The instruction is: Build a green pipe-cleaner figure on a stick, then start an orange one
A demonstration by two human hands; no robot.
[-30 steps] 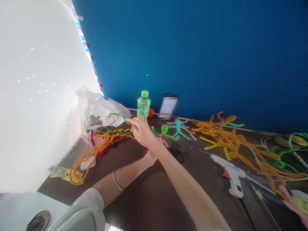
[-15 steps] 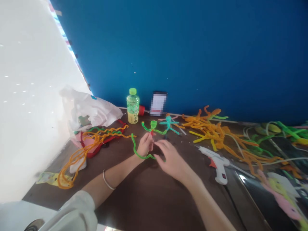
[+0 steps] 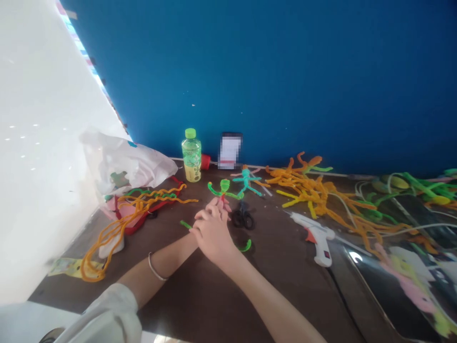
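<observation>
Green pipe-cleaner figure (image 3: pixel 223 190) standing upright out of the joined hands, a red twist showing at its waist and its lower part hidden behind the fingers, above the middle of the dark counter (image 3: pixel 282 286). Right hand (image 3: pixel 212 237) lying closed over left hand (image 3: pixel 218 206), both curling narrow, with a silver bangle (image 3: pixel 153 269) circling the left wrist; which hand is pinching what not showing. Green pipe cleaner (image 3: pixel 246 247) poking out from under the hands on both sides, its ends curving free. Figure looking light and soft, likely bending at a touch, with the twisted waist offering a firmer hold than the thin arms. Black scissors (image 3: pixel 243 219) lying just right of the hands, narrowing the room for moving on that side. Bare counter stretching toward the near side, leaving space for the forearms. Orange wavy pipe cleaners (image 3: pixel 132 214) sprawling left, in front of a white plastic bag (image 3: pixel 124 164). Teal pipe-cleaner figure (image 3: pixel 246 180), plastic bottle (image 3: pixel 191 159), orange pipe-cleaner heap (image 3: pixel 307 193) and hot glue gun (image 3: pixel 316 236) crowding far and right, toward a blue wall (image 3: pixel 285 81).
</observation>
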